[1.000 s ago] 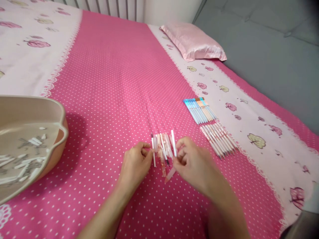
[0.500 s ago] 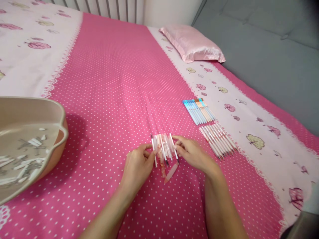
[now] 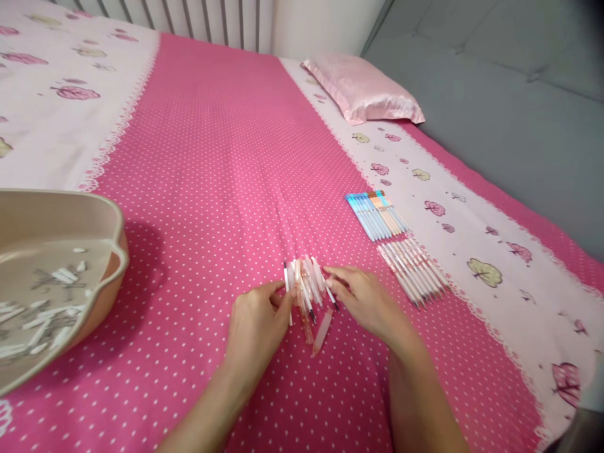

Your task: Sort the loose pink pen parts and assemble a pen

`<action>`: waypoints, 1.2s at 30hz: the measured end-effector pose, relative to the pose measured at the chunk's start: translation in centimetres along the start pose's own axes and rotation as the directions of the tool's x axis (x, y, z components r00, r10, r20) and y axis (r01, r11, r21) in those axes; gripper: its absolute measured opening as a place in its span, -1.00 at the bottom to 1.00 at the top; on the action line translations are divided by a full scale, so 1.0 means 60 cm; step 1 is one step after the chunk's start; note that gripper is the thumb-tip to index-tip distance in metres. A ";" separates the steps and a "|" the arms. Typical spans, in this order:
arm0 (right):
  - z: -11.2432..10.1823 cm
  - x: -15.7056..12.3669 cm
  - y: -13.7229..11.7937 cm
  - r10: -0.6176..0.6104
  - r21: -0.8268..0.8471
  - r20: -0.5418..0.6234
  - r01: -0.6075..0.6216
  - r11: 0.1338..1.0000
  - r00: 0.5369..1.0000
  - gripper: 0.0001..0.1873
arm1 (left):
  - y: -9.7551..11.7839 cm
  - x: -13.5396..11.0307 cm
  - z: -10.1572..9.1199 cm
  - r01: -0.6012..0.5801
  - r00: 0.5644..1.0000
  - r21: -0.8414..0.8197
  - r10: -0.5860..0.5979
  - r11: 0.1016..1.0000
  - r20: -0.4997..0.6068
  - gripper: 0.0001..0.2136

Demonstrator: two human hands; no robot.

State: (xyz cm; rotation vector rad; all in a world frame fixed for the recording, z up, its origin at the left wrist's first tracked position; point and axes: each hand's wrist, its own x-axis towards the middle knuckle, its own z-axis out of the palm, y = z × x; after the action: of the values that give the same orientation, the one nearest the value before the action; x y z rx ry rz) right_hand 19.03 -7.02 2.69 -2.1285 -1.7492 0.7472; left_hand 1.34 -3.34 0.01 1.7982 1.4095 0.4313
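both forearms reach in from the bottom edge over a pink polka-dot bedsheet [image 3: 212, 157]. the left hand [image 3: 257, 327] rests on the sheet with its fingertips pinching the near-left edge of a small pile of pen parts [image 3: 306, 286], thumb and forefinger closed on a thin white refill at that edge. the right hand [image 3: 365, 301] comes at the same pile from the other side, fingers curled loosely and touching its right edge; whether it truly grips a piece i cannot tell. one pale pink pen barrel [image 3: 322, 331] lies tilted just nearer than the pile, between the 2 hands. to the left, a beige basin [image 3: 111, 226] holds white bits and sits well apart from the hands. beyond the right hand lies a row of pink-white pens [image 3: 413, 267], and just behind it a row of blue and orange pens [image 3: 376, 215]. farther back a pink satin pillow [image 3: 363, 88] lies against a grey sofa [image 3: 509, 113].
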 end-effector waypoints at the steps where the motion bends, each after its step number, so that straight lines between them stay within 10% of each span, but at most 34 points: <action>1: -0.004 -0.004 -0.001 0.002 -0.009 0.015 -0.002 1.000 1.000 -0.58 | -0.001 0.000 0.000 -0.008 1.000 0.023 0.008 1.000 -0.008 -0.67; 6: -0.027 -0.030 -0.014 0.055 -0.042 0.034 -0.054 0.998 0.998 -0.74 | -0.002 0.001 -0.003 0.018 0.999 0.019 -0.018 1.000 -0.037 -0.69; 11: -0.022 -0.052 -0.025 -0.121 -0.039 0.322 0.141 0.989 0.939 -0.72 | -0.004 0.004 -0.001 0.050 0.996 -0.019 -0.051 0.999 -0.070 -0.77; 18: 0.015 -0.042 -0.024 -0.209 -0.016 0.277 0.222 0.975 0.938 -0.79 | -0.010 0.007 0.001 0.080 0.994 -0.016 -0.081 0.997 -0.078 -0.82; 24: -0.028 -0.045 -0.030 -0.260 0.137 0.333 0.226 0.964 0.906 -0.96 | -0.010 0.007 0.001 0.089 0.994 -0.036 -0.091 0.995 -0.062 -0.81; 27: -0.043 -0.033 -0.024 -0.251 0.342 0.239 0.160 0.926 0.938 -0.87 | -0.011 0.008 0.002 0.084 0.994 -0.022 -0.085 0.996 -0.065 -0.77; 30: -0.027 -0.010 -0.003 0.033 0.486 -0.002 -0.028 0.873 0.999 -0.76 | -0.010 0.009 0.004 0.078 0.994 -0.011 -0.079 0.997 -0.074 -0.74; 36: 0.016 0.022 0.028 0.213 0.407 -0.186 -0.122 0.905 0.959 -0.60 | -0.006 0.007 0.004 0.072 0.996 -0.073 -0.076 0.995 -0.055 -0.71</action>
State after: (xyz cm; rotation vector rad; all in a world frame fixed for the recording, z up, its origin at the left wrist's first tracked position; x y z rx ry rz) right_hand 20.07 -6.22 0.72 -2.0076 -1.1918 0.7854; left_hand 1.38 -3.03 -0.48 1.6836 1.4771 0.4913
